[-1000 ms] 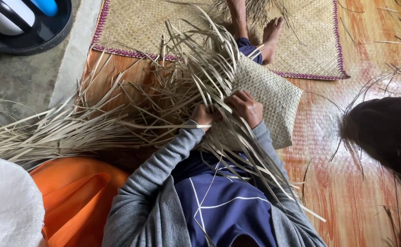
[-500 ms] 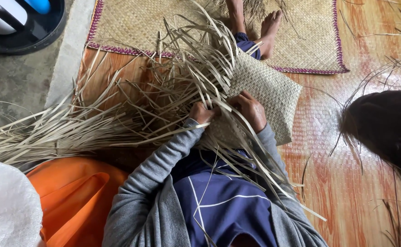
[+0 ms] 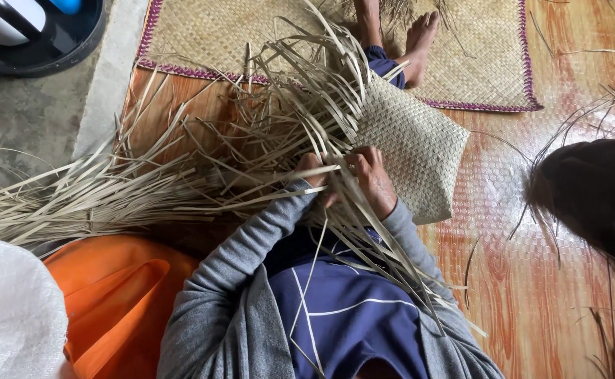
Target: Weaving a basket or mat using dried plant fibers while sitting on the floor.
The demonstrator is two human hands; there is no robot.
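Head view, looking down: wooden floor with glossy orange-brown finish fills most of frame. Big woven mat with purple edging lies across the top; bare feet rest on it. Long loose dry strips fan out left from the work, well past the lap. Orange cloth lower left, white bubbly sheet in the corner, dark round tub top left on concrete. Dark head of hair of another person at right edge. Half-woven panel sits on the lap, tilted, finished part to the right. Both grey-sleeved forearms reach forward, elbows bent. Left hand curls tight, pinching strips at the panel's open edge. Right hand lies knuckles up just beside it, fingers bent and gripping strips too.
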